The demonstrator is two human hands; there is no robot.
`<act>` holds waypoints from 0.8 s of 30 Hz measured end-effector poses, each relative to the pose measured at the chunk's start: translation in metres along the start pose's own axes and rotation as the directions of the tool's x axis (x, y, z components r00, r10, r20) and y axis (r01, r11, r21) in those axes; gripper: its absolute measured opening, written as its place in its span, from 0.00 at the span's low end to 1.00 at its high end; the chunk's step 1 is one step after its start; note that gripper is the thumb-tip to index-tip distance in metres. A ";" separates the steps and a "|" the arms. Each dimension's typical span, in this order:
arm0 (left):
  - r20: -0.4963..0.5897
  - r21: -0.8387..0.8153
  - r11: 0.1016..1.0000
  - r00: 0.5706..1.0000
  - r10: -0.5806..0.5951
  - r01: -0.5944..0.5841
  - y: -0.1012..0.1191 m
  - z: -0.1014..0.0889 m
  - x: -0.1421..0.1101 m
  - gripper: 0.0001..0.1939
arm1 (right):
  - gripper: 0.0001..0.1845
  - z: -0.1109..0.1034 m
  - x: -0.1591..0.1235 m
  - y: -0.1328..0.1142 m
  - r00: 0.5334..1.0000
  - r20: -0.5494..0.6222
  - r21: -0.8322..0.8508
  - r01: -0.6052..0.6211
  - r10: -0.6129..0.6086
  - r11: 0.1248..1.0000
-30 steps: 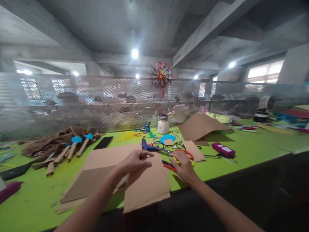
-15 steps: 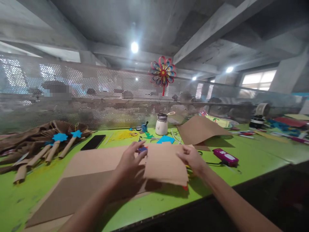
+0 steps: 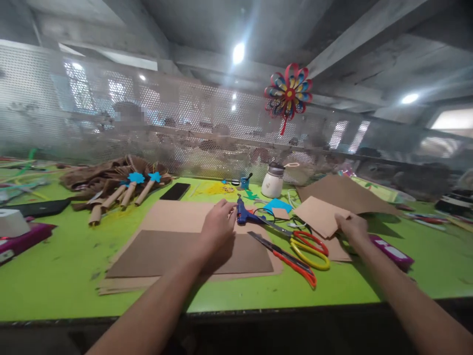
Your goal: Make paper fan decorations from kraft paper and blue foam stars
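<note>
My right hand [image 3: 353,228] pinches a small brown paper sheet [image 3: 320,215] by its corner and holds it up over the right side of the green table [image 3: 59,276]. My left hand [image 3: 218,228] rests with loosely curled fingers on a stack of brown paper sheets [image 3: 166,246], close to a blue glue gun [image 3: 244,216]; nothing shows in it. Between my hands lie yellow-handled scissors [image 3: 310,246] and red-handled scissors [image 3: 291,261].
A white jar [image 3: 272,180], a black phone [image 3: 175,191] and blue paper cut-outs [image 3: 276,205] lie further back. Rolled brown paper fans with blue stars [image 3: 121,190] sit at the left. A large brown sheet [image 3: 343,192], a magenta box [image 3: 391,250], a mesh screen [image 3: 148,123] and a paper pinwheel [image 3: 288,91] are also there.
My right hand has carried the small brown sheet to the right, off the scissors, which now lie uncovered. My left hand let go of the sheet and settled on the stack.
</note>
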State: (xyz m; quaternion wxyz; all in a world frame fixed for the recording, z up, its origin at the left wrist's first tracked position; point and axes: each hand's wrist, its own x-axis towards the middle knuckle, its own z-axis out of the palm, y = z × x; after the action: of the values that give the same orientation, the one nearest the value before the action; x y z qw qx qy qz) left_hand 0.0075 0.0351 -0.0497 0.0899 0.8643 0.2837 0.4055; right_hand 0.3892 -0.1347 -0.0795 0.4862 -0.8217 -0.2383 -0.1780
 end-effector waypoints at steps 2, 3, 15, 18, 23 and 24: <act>0.062 0.062 0.998 0.998 -0.001 -0.002 -0.005 0.004 -0.001 0.16 | 0.22 -0.007 -0.003 -0.005 0.998 -0.041 -0.092 0.036 -0.040 0.995; 0.118 0.088 0.996 0.993 0.000 -0.010 -0.008 0.007 -0.002 0.15 | 0.25 -0.010 -0.008 -0.012 0.995 -0.067 -0.133 0.064 -0.073 0.989; 0.426 0.199 0.967 0.903 0.062 -0.161 -0.013 0.016 -0.012 0.16 | 0.13 -0.023 -0.173 -0.102 0.437 0.651 0.091 0.767 -0.621 0.635; 0.430 0.188 0.968 0.900 0.070 -0.164 -0.012 0.013 -0.013 0.16 | 0.13 -0.024 -0.175 -0.089 0.466 0.568 0.147 0.754 -0.678 0.640; 0.463 0.181 0.975 0.886 0.033 -0.131 -0.005 0.006 -0.013 0.16 | 0.17 -0.033 -0.136 -0.063 0.635 0.344 0.082 0.713 -0.692 0.696; 0.468 0.179 0.976 0.883 0.023 -0.120 -0.004 0.004 -0.014 0.17 | 0.17 -0.032 -0.124 -0.057 0.670 0.313 0.041 0.699 -0.673 0.714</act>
State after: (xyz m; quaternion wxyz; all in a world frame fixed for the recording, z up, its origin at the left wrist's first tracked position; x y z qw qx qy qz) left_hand 0.0024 0.0307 -0.0628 0.0513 0.9505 0.2617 0.1594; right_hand 0.2526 -0.1669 -0.0887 0.3063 -0.7080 -0.5940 -0.2281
